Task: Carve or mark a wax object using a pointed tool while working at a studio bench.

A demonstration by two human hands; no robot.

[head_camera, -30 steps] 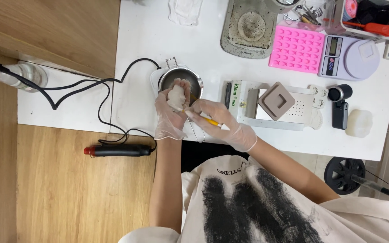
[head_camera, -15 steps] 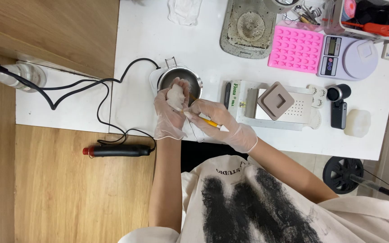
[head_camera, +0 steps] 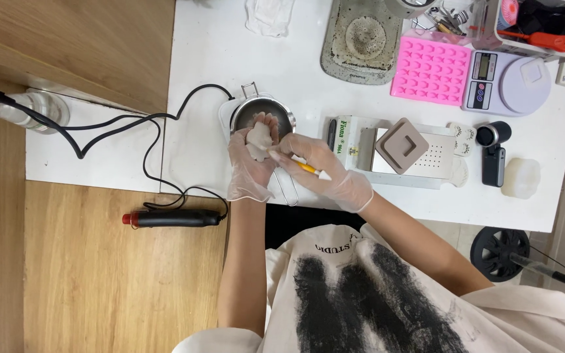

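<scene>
My left hand (head_camera: 248, 167), in a clear glove, holds a pale lump of waxy material (head_camera: 257, 138) over a small metal pot (head_camera: 284, 112) on the white table (head_camera: 217, 59). My right hand (head_camera: 325, 173), also gloved, grips a thin yellow-handled tool (head_camera: 308, 169) whose tip touches the lump. Both hands meet just in front of the pot.
A grey square mould (head_camera: 403, 144) lies on a white perforated tray (head_camera: 438, 157). A pink silicone mould (head_camera: 433, 70), a kitchen scale (head_camera: 508, 83), a grey round-dished plate (head_camera: 361, 39) and a black heat tool (head_camera: 172, 218) with its cable (head_camera: 119, 124) are around. A clear bottle (head_camera: 40, 104) lies at the left.
</scene>
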